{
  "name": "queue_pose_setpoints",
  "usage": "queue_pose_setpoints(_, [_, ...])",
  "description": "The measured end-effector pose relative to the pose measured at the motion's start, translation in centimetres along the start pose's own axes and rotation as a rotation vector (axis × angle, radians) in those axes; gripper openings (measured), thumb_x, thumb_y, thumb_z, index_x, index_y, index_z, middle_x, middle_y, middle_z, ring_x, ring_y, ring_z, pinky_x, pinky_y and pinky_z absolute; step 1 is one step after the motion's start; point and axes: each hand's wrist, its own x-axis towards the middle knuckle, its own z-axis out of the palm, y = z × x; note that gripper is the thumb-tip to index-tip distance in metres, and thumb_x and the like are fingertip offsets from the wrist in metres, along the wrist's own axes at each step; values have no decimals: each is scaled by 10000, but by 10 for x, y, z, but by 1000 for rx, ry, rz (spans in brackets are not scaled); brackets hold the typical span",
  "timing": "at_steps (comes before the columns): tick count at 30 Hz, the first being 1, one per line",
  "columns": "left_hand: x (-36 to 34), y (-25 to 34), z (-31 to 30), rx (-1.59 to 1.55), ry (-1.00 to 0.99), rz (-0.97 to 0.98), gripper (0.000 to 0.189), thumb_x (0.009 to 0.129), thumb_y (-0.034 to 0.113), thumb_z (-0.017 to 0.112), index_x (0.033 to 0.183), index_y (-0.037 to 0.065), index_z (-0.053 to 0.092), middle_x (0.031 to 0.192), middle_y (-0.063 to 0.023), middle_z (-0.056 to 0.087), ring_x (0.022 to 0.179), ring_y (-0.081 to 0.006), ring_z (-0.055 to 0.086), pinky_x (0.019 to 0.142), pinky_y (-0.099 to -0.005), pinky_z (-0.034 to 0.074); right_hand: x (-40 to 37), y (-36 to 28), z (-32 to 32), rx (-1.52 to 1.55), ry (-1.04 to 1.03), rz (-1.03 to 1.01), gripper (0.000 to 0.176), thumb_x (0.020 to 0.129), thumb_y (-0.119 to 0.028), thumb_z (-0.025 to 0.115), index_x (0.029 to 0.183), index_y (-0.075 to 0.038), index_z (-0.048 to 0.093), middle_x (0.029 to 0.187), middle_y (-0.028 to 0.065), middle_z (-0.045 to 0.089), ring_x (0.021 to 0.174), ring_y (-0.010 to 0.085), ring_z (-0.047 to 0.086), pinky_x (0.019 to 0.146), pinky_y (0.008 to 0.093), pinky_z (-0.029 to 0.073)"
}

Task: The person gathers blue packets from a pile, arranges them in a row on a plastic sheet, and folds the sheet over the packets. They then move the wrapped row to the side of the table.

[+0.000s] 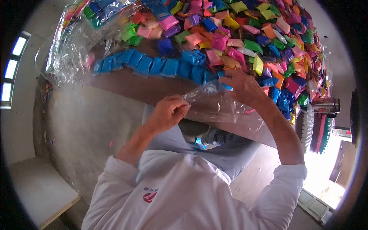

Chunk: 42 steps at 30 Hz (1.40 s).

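Pinching a crinkly clear bag mid-frame is the left hand. The right hand nears puffy blue packets, grip unclear.

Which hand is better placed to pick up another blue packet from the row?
Probably the right hand: it is at the right end of the row of blue packets, while the left hand pinches the clear plastic bag.

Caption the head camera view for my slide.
Left hand holds a clear plastic bag; right hand at the blue packets.
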Motion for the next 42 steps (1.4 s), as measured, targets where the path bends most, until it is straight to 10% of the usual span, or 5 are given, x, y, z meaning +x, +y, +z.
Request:
queue_pose_setpoints(12, [-10, 2, -3, 72, -128, 34, 137, 870, 165, 612, 874, 37, 661, 893, -112, 666, 887, -313, 623, 808, -413, 461, 0, 4, 20, -138, 250, -109, 298, 727, -84, 640, 1009, -29, 562, 903, 147, 564, 838, 326, 626, 711, 410, 546])
queue_pose_setpoints(23, [-19, 1, -2, 112, -89, 107, 141, 845, 178, 634, 909, 58, 671, 935, -117, 650, 893, -329, 602, 780, -431, 453, -10, -20, 13, 271, 555, 262, 240, 745, -43, 638, 977, 2, 602, 952, 178, 638, 886, 355, 638, 772, 402, 529])
queue_pose_setpoints(32, [-35, 4, -2, 118, -46, 110, 122, 840, 130, 657, 940, 60, 661, 959, -117, 654, 879, -325, 600, 761, -430, 455, 12, -43, 15, 160, 359, -45, 310, 773, -76, 658, 1071, -47, 578, 1060, 152, 571, 909, 360, 620, 766, 425, 538])
queue_pose_setpoints(42, [-32, 11, -7, 134, -88, 34, 125, 851, 125, 645, 957, 60, 660, 966, -111, 674, 876, -316, 612, 771, -430, 457, 29, -42, 7, 26, 77, 48, 441, 752, -158, 716, 1168, -129, 575, 1179, 154, 507, 990, 368, 609, 826, 433, 544])
